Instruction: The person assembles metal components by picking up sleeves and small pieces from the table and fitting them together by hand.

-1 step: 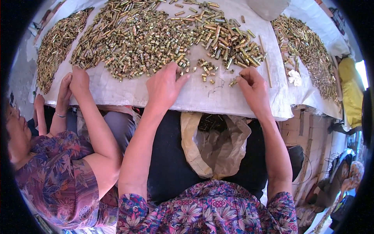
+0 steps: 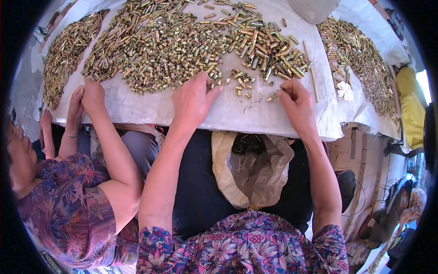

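Observation:
A heap of small brass-coloured metal tubes [image 2: 159,55] lies on a white-covered table [image 2: 182,112]. At its near edge, my left hand [image 2: 194,98] has its fingers curled, with the thumb standing apart from the forefinger. The other fingertips are hidden behind the hand. Further right, my right hand [image 2: 297,102] pinches a short brass-coloured tube [image 2: 273,97] between thumb and forefinger, just above the cloth. Between the hands sits a small group of short tubes [image 2: 242,80]. An open pale sack [image 2: 223,178] rests at my lap, with dark small pieces inside.
To my left, a person in a patterned top [image 2: 77,205] sits with hands at the table edge. Another tube heap [image 2: 360,59] lies at right, past a thin stick [image 2: 314,85] and a crumpled white scrap [image 2: 345,91]. A yellow sack [image 2: 409,107] stands at the far right.

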A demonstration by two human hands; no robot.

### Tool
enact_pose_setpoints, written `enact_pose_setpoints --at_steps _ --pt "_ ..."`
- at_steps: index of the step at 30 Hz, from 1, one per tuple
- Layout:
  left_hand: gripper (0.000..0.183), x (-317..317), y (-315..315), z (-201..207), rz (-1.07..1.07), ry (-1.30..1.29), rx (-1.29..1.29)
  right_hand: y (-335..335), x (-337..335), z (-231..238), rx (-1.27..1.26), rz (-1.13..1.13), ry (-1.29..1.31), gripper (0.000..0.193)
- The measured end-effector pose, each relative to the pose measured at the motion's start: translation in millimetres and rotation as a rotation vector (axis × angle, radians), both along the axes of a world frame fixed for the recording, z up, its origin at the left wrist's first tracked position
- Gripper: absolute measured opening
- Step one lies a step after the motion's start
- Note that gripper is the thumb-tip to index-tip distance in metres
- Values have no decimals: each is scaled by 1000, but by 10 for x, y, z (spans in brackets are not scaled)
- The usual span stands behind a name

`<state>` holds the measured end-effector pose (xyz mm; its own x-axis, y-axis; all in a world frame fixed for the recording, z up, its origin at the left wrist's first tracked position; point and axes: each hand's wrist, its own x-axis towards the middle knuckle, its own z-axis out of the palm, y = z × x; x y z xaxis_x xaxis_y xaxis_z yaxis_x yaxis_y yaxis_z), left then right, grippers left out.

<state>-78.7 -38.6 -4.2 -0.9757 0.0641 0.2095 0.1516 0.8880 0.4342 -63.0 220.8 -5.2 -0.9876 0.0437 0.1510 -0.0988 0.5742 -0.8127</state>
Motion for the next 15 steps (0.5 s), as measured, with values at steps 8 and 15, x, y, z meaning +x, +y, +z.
enact_pose_setpoints --at_steps 8,15 --pt "20 17 -93 69 -59 -40 75 -124 224 90 -622 57 -207 8" --pt "12 395 -53 190 -127 -240 479 -245 435 119 -912 162 -319 4"
